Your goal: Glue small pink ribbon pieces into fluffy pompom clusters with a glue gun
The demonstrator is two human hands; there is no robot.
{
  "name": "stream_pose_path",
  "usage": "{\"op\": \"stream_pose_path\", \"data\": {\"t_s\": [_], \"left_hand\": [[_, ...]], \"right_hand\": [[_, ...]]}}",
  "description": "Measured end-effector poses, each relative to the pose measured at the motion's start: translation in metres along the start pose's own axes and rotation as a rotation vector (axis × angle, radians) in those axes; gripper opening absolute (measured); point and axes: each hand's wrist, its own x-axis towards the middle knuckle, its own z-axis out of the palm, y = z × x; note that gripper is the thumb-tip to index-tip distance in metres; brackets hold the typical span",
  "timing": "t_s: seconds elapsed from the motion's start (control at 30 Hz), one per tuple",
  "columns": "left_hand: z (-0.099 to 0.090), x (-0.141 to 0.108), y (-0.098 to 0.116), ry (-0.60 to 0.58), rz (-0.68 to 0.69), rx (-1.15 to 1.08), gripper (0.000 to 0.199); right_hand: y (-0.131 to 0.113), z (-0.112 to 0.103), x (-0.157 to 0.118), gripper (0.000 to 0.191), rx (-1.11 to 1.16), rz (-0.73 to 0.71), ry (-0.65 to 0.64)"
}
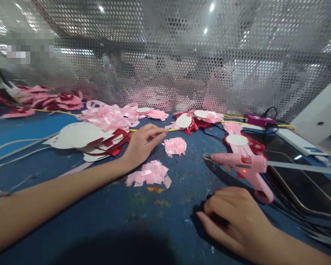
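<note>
At right, glue gun (237, 161) crosswise, leftward

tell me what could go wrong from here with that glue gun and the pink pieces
The pink glue gun shows a lit orange light, so its nozzle may be hot; the right hand, close by, could get burned. The left hand might nudge the pink ribbon cluster near it out of shape.

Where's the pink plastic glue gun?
Head view, right of centre: the pink plastic glue gun is just beyond the person's bare right hand, with the dark, flat rectangular panel to its right.
</note>
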Motion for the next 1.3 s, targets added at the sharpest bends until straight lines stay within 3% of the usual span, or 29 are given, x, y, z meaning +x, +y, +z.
{"op": "stream_pose_path", "data": {"t_s": [0.13, 0.4, 0.57, 1.07, 1.17, 1.3], "left_hand": [[0.004, 0.004, -0.018, -0.071, -0.054, 0.01, 0.025], [0.005, -0.001, -0.009, -0.168, -0.052, 0.043, 0.044], [0.007, -0.001, -0.01, -0.131, -0.067, 0.031, 0.014], [0.008, -0.003, -0.014, 0.047, 0.102, -0.004, 0.013], [0.003, -0.01, -0.001, 0.083, 0.274, -0.007, 0.008], [0.001, -0.038, 0.038, -0.046, 0.898, 0.062, 0.014]], "right_hand": [[0.003, 0.001, -0.001, 0.029, 0.024, 0.026, -0.043], [0.002, 0.001, -0.001, 0.027, 0.041, 0.041, -0.056], [0.001, 0.001, 0.0, 0.028, 0.036, 0.041, -0.07], [0.003, 0.002, -0.001, 0.029, 0.015, 0.04, -0.13], [0.002, 0.002, 0.0, 0.029, 0.023, 0.049, -0.135], [0.002, -0.002, 0.0, 0.019, 0.108, 0.091, -0.103]]}}
